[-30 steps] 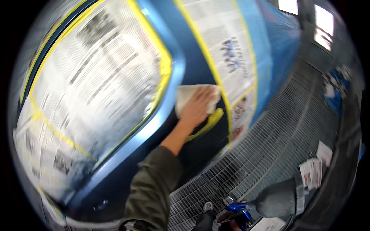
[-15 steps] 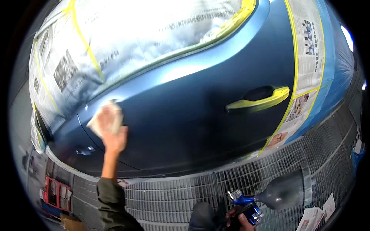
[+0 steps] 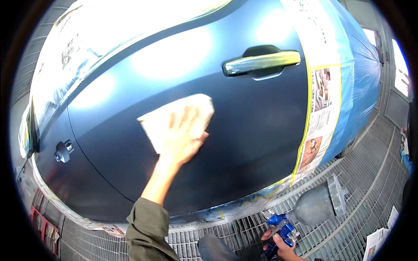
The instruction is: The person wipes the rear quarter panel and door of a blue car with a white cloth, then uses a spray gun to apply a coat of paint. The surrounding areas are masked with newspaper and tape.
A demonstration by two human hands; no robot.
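Note:
With its fingers spread, my left hand (image 3: 180,139) presses a pale wiping cloth (image 3: 156,122) flat against the dark blue car door (image 3: 248,130). The hand is slightly blurred by motion. Low on the right, my right hand (image 3: 281,244) grips the handle of a blue spray gun (image 3: 288,232). A large grey paint cup (image 3: 315,205) is attached to the gun, tilted to the right. Above and right of the cloth is the door handle (image 3: 261,64), partly covered in yellow tape.
Newspaper (image 3: 322,89) edged with yellow tape and blue plastic sheeting (image 3: 357,82) mask the car on the right. More masking covers the upper left. Metal floor grating (image 3: 187,241) runs along below the door. A red rack (image 3: 43,230) stands at lower left.
My left hand has swept the cloth right along the door, toward the handle. The view has shifted, and the door handle now sits higher and further left. The right hand keeps holding the spray gun.

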